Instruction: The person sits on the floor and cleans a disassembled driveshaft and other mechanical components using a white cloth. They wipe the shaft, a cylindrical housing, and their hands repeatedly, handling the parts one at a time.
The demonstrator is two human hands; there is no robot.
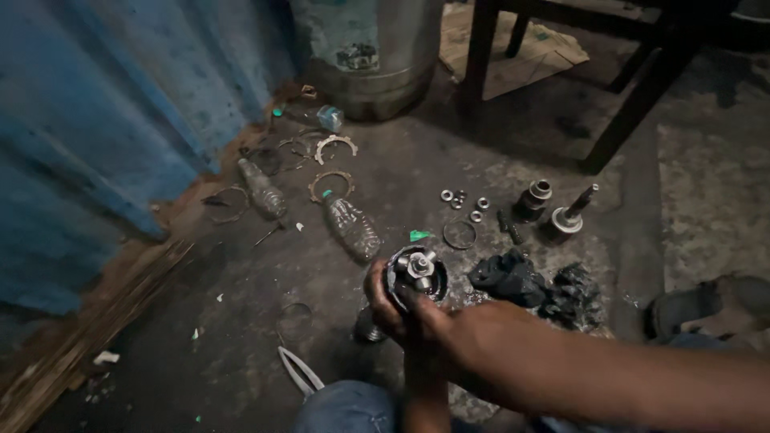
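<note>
Both my hands hold a round, dark, greasy metal joint housing (pixel 419 273) with shiny steel pieces in its open face. My left hand (pixel 379 298) curls round its left side and underneath. From the right, my right hand (pixel 437 322) closes over the near edge, thumb on the rim. The two hands overlap, so where one ends and the other begins is hard to tell. The housing is held just above the dirty concrete floor.
On the floor lie two clear plastic bottles (pixel 353 228) (pixel 263 191), metal rings (pixel 330 184), small washers and nuts (pixel 461 200), a thin ring (pixel 459 234), a socket-like part (pixel 533 196), a stub shaft (pixel 569 218), black rags (pixel 529 285), white-handled pliers (pixel 298 370). Behind stand a metal drum (pixel 369 56), blue wall (pixel 96 120), furniture legs (pixel 634 104).
</note>
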